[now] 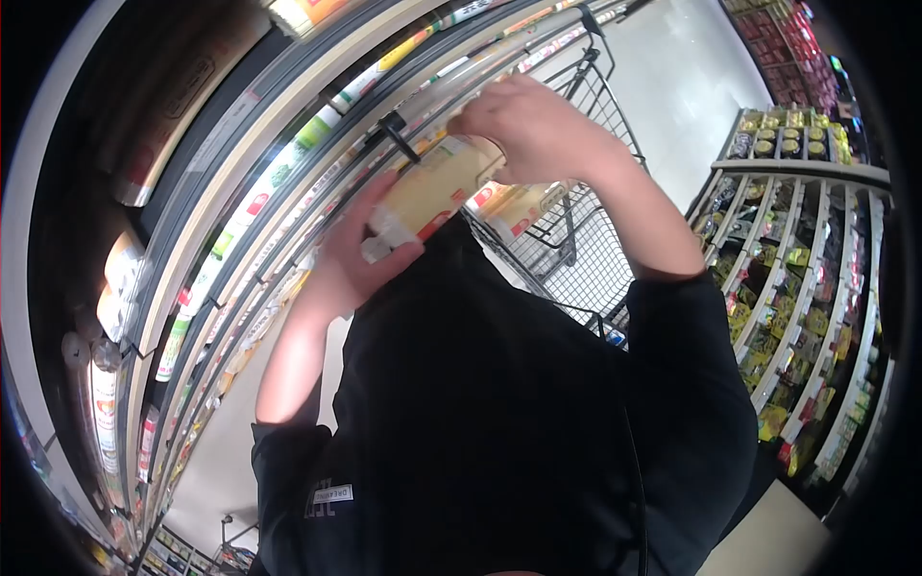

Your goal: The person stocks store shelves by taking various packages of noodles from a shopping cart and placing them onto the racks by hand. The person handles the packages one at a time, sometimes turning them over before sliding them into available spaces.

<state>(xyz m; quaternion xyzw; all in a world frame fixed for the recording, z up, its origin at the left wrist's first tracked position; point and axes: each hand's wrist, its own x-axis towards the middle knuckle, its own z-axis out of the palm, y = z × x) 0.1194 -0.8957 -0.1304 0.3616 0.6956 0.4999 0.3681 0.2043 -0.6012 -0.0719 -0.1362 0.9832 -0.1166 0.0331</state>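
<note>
A pale yellow package with red marks and a clear-looking wrap is held in front of my chest, tilted. My left hand grips its near end, thumb on one side and fingers on the other. At the far end, my right hand has its fingers curled over the package's edge; part of that grip is hidden. Just beyond, a second yellowish package with a red mark lies in the wire shopping cart, partly behind my right hand.
Long shelves with price strips and packaged goods run close along my left. To the right stands a rack filled with small bagged items. A pale floor stretches ahead past the cart. Another cart shows at lower left.
</note>
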